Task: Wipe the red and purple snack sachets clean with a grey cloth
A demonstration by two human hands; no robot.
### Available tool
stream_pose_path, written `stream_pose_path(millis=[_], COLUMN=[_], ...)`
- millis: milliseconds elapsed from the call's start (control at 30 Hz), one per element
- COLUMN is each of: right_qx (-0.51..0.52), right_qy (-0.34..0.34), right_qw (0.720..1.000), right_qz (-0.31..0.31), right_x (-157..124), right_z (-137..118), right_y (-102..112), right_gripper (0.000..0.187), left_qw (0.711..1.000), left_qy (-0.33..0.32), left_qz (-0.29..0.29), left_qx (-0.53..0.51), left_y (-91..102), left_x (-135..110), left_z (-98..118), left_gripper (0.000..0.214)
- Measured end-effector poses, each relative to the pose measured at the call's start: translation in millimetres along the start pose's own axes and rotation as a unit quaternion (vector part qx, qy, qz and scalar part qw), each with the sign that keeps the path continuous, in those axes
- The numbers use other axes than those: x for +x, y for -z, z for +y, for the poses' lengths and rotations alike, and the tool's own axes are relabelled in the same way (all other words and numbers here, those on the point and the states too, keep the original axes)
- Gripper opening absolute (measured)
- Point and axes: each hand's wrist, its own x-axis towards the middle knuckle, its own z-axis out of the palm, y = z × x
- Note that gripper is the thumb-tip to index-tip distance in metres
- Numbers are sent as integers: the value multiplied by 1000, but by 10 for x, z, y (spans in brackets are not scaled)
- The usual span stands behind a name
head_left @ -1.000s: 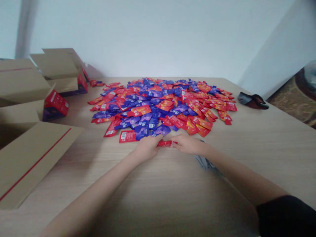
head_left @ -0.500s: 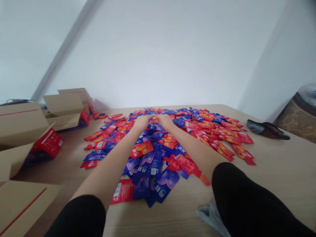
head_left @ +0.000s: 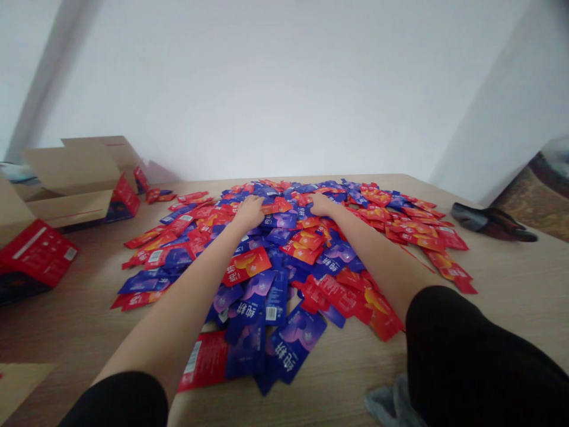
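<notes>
Red-orange sachets (head_left: 306,244) and blue-purple sachets (head_left: 296,338) lie in a wide, loose heap across the table. My left hand (head_left: 251,210) reaches the back middle of the heap, its fingers curled at the end of a red-orange sachet (head_left: 276,206). To its right, my right hand (head_left: 322,204) is also low in the heap, fingers bent in towards a blue sachet (head_left: 303,212) at their tips. The fingertips of both hands are partly hidden, so their exact hold is hard to make out. A gap filled with sachets separates the hands.
Open cardboard boxes with red and dark blue sides, a nearer box (head_left: 38,255) and a farther box (head_left: 122,198), stand on the left. A dark object (head_left: 491,222) lies at the right on the wooden table (head_left: 502,308). A grey cloth (head_left: 393,406) is near the front edge.
My hands have parted from nearly touching at the heap's back middle, the left moving left and the right moving right. The view has shifted, with boxes now farther left.
</notes>
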Motion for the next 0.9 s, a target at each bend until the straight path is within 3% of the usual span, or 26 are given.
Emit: stream_pose_path(millis=[133,267,400,500,567,700,800,900], right_qx=[-23,-38,-28,-4,14,57,186,317], right_qy=[-63,-74,-70,-62,-61,-55,-10,31], right_qw=[996,995,997,994,987,967,935,897], right_qz=[-53,-46,16,87,146,243,302,306], right_x=[-81,-113,-194,-271,-310,-384,-501,-719], right_z=[292,375,452,483,455,308,200,92], right_y=[-48,-102,-36,108,233,455,551,606], right_gripper=[36,37,34,22,28,39,36,28], left_qw=[998,991,982,971,960,923,885,846], left_qy=[-37,-83,-103,-110,-110,-100,-95,-96], left_qz=[-12,-44,-46,-52,-57,-75,-110,-162], left_qx=[-45,-99,-153,-205,-252,-364,-443,-500], left_y=[21,-111,-282,-373,-389,-250,-4,270], left_x=[301,575,644,599,556,443,274,-40], left_z=[458,915,1191,1291,1341,1404,1380,1338], left_gripper=[28,33,35,43,54,60,50,44])
